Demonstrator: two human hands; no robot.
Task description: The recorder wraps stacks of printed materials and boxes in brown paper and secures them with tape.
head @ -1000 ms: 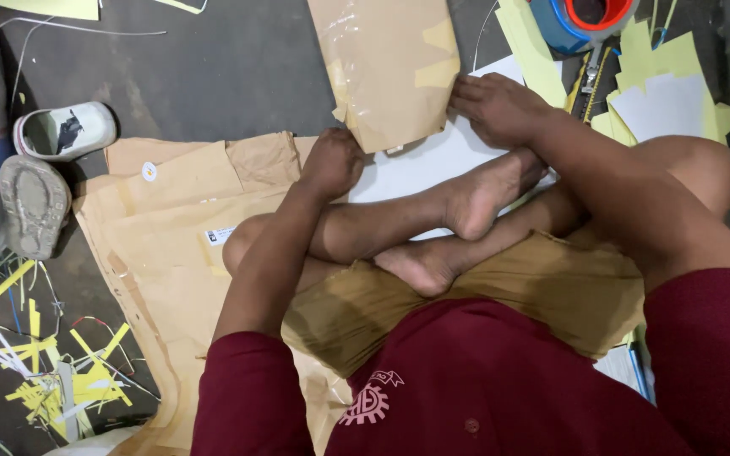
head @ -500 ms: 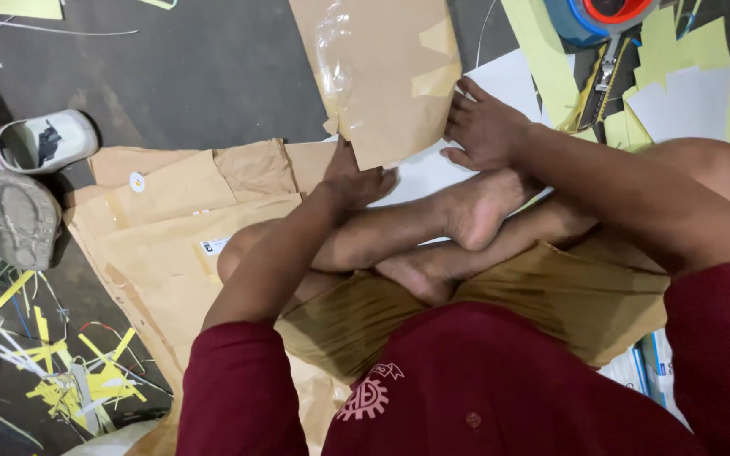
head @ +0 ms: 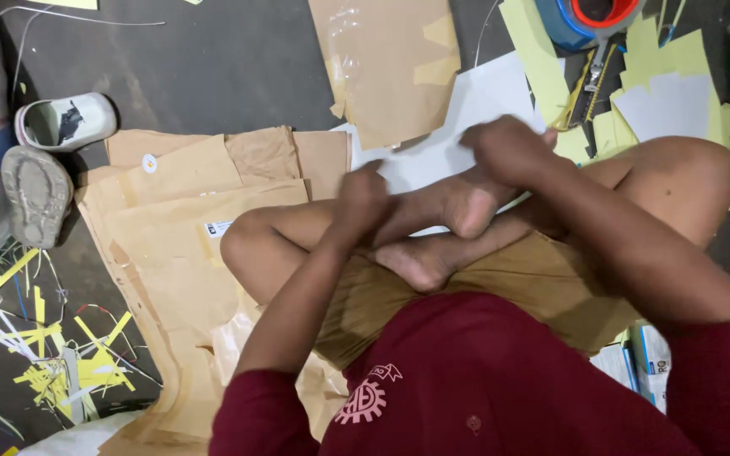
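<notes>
Left hand (head: 361, 198) and right hand (head: 509, 148) over white sheet (head: 466, 127), brown cardboard (head: 390, 63) beyond.

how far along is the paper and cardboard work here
Done, by the look of it: yellow offcuts litter the floor and one brown cardboard piece already carries tape. In hand: the left hand and right hand are over the white sheet, blurred. Left: the flattened cardboard lies untouched beside the knee.

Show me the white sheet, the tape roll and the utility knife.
white sheet (head: 433, 156): head view, bare middle.
tape roll (head: 572, 25): head view, blue outer side.
utility knife (head: 586, 84): head view, middle of its yellow body.
</notes>
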